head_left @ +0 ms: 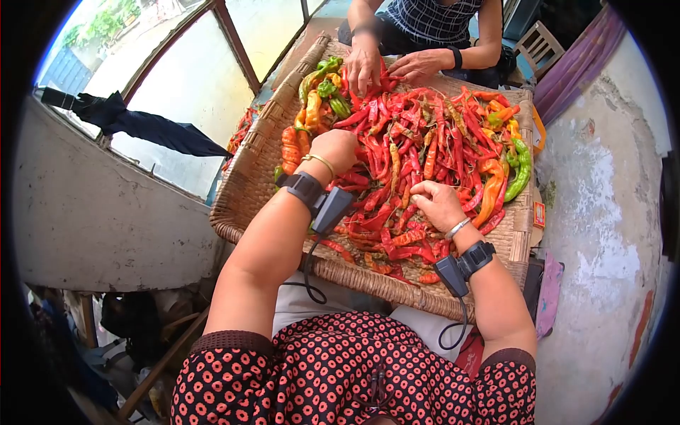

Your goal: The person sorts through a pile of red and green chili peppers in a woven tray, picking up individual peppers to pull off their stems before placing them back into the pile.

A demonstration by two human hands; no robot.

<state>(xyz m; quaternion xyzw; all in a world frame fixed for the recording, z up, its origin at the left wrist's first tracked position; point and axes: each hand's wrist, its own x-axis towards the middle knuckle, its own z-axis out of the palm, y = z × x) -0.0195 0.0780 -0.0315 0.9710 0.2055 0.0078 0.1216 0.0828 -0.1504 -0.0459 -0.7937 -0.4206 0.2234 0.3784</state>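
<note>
A woven basket tray bears a heap of red peppers, with orange and green ones along its left and right sides. My left hand is over the left part of the heap, its fingers curled and turned away, so what they hold, if anything, is hidden. At the heap's near right, my right hand has thumb and forefinger close together at the red peppers; anything between them is too small to tell. Both wrists carry a bangle and a black strapped device with a cable.
Across the tray, another person's two hands touch peppers at the far edge. A dark folded umbrella lies by the window at left. A purple curtain hangs at the right beside a worn wall. A wooden chair stands behind.
</note>
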